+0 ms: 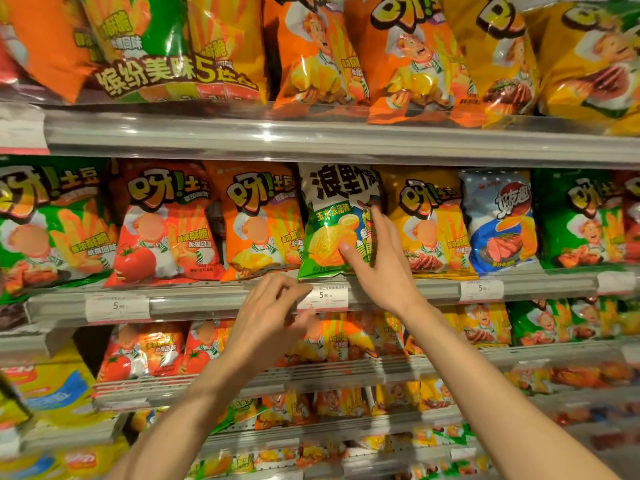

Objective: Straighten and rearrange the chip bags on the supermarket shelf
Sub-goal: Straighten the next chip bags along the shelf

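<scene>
Right hand [375, 263] grips the green-and-white chip bag [332, 220]; left hand [266, 313] loosely curled.

**One head view, close to the shelves**

We have a single wide-angle camera worn on the head, facing straight at the shelf rail [207, 303] from near. It looks forward and slightly down, both forearms reaching up from the lower edge. The frame edges bow and blur.

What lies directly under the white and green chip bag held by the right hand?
The white and green chip bag stands on the grey metal shelf edge, above a white price label. The right hand covers its lower right corner.
</scene>
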